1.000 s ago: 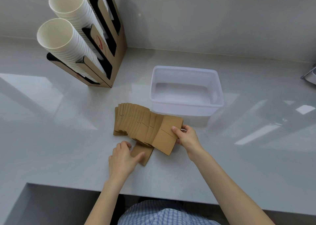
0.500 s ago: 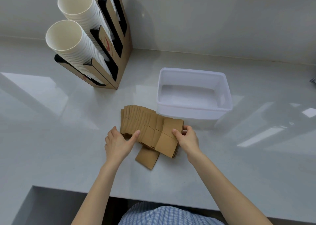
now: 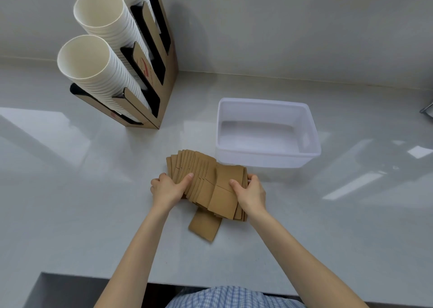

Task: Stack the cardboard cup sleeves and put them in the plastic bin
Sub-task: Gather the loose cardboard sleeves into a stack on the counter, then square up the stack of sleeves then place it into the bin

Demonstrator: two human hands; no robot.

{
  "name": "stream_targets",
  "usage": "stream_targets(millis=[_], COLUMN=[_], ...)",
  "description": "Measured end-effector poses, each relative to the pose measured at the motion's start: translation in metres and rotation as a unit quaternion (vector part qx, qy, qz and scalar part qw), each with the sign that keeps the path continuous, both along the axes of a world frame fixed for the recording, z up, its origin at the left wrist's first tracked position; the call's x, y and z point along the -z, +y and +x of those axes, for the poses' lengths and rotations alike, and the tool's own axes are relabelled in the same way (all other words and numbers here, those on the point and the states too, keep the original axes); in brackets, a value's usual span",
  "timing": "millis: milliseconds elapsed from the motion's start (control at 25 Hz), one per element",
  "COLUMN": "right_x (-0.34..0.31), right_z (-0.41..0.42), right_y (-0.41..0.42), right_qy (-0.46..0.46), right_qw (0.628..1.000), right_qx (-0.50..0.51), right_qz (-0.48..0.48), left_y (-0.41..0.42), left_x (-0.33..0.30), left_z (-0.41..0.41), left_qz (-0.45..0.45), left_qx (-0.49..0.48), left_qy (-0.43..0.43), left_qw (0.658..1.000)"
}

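I see a pale grey counter point(image 3: 70, 190) with a cardboard cup dispenser point(image 3: 164, 78) at the back left, two sloping stacks of white paper cups point(image 3: 98, 56) lying in its slots, well apart from the work. The plastic bin point(image 3: 267, 160) stands just behind and to the right of the sleeves, translucent white, nothing in it, its near wall close to the far end of the fan. Nothing lies between the sleeves and the bin. The cardboard cup sleeves point(image 3: 206, 181) are flat brown pieces, overlapping in a fanned row on the counter at centre, not yet squared into a pile. My left hand point(image 3: 167, 189) presses against the fan's left side, thumb on top of it; my right hand point(image 3: 251, 191) grasps the right end, thumb over the top piece and fingers curled behind. One stray sleeve point(image 3: 205, 226) pokes out from under the fan toward me, lying askew and touched by neither hand.
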State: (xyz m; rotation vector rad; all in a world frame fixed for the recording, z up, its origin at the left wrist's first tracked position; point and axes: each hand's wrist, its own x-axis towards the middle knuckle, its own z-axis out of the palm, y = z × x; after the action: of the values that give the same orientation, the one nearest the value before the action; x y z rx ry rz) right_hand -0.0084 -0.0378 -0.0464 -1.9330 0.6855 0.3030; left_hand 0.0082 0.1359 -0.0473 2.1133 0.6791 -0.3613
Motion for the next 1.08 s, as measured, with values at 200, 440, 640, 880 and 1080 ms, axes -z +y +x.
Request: stream_targets(millis=[200,440,640,880,1080], right_x=[-0.003,0.000,0.002,-0.001,-0.001], right_z=[0.003,0.012,0.017,0.024,0.023], right_y=[0.005,0.018,0.032,0.055,0.059], right_qy=[-0.006,-0.008,0.002,-0.014,-0.020], right_qw=[0.998,0.996,0.991,0.985,0.983], right_qx=[0.030,0.053,0.068,0.037,-0.014], right_qz=[0.046,0.073,0.119,0.165,0.179], left_y=[0.000,-0.004,-0.005,0.005,0.003], left_x=[0.002,-0.004,-0.006,-0.007,-0.009], left_z=[0.006,0.006,0.005,0.004,0.000], left_qz=[-0.067,-0.112,-0.107,-0.182,-0.203], left_qx=[0.008,0.050,0.072,0.050,0.028], left_qy=[-0.001,0.008,0.003,0.018,-0.001], left_qw=[0.998,0.992,0.992,0.982,0.979])
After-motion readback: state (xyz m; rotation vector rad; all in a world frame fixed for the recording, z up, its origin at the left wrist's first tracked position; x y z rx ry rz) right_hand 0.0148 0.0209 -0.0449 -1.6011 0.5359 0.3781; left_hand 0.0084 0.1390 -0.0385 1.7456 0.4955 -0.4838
